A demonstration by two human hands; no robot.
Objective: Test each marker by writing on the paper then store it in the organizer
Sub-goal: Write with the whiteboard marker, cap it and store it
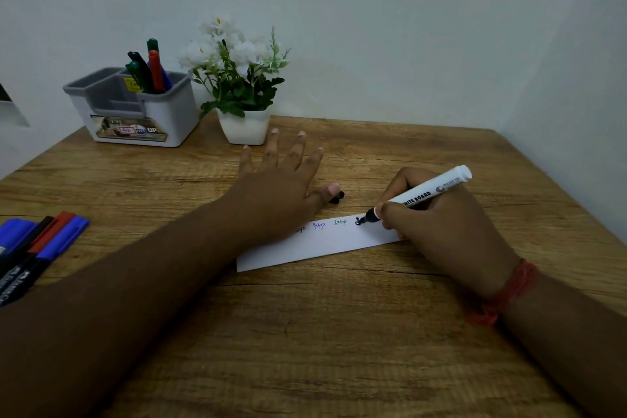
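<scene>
While your right hand (441,214) grips the marker (420,195), its tip touches the paper (305,248); your left hand (274,187) lies flat, fingers spread, pinning the paper, the cap (337,197) beside its thumb.

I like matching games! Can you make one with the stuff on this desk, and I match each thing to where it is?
Things:
1. white marker
2. black cap
3. flower pot
4. organizer

Places:
A. far left corner of the desk, holding markers
B. in the right hand, tip on the paper
C. on the desk beside the left hand's thumb
D. by the wall, right of the organizer

Pairs: 1-B, 2-C, 3-D, 4-A
</scene>
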